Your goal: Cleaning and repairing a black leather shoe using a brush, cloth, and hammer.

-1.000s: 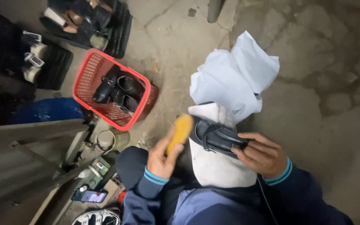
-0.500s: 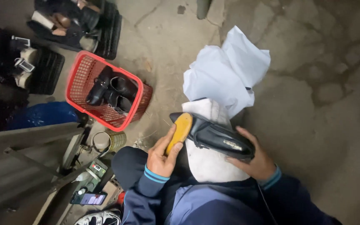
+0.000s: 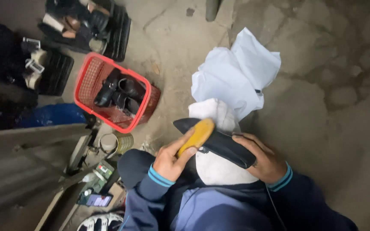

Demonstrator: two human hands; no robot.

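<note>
1. My left hand (image 3: 172,160) has its fingers clenched on a yellow oblong brush (image 3: 197,136), pressed against the toe end of a black leather shoe (image 3: 219,143).
2. My right hand (image 3: 264,160) grasps the shoe's other end; its long axis slants from upper left to lower right above the white cloth (image 3: 219,167) on my lap.

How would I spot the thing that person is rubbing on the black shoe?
Start at the white cloth over the person's lap, where the right hand steadies a black shoe. On the shoe's near end lies a brush, gripped by the left hand. It is the only yellow-orange oval among dark things.
</note>
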